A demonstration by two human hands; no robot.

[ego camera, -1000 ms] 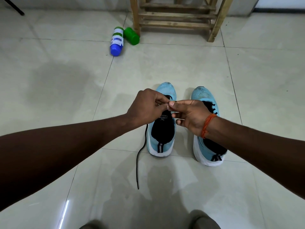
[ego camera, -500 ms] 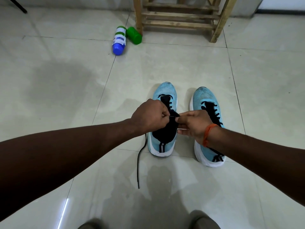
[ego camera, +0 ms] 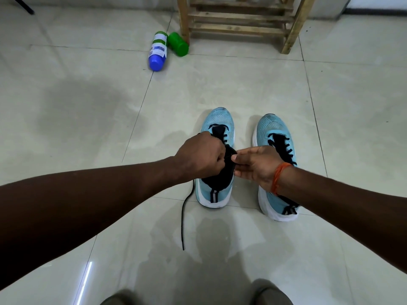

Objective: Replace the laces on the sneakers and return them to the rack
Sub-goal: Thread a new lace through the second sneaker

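Both hands are now working lower than a second ago: they were hovering over the toe end of the left sneaker (ego camera: pixel 217 126), and they are now sitting over its black tongue, so the front crossings of lacing are showing. The left hand (ego camera: pixel 199 155) is curling into a tight fist, its fingertips pinching the black lace (ego camera: pixel 185 213). The right hand (ego camera: pixel 256 165), wearing an orange band (ego camera: pixel 278 177) at the wrist, is meeting it thumb to thumb and pinching the same lace between thumb and forefinger, its other fingers folding under. The loose tail of the lace is trailing as before from under the left hand onto the floor (ego camera: pixel 88 128), running toward the near edge. The right sneaker (ego camera: pixel 269 128) is standing just beside its mate, laced, where it stood.

The short run of lace between the two hands is barely showing as a thin line, and which eyelet it is passing through cannot be told. The right forearm is covering the heel side of the right sneaker. The wooden rack (ego camera: pixel 240 18) at the floor's far edge is being cut off at the top, with a blue bottle (ego camera: pixel 157 51) and a green bottle (ego camera: pixel 178 44) lying beside its left leg. Two knees (ego camera: pixel 271 293) are just peeking in at the near edge.
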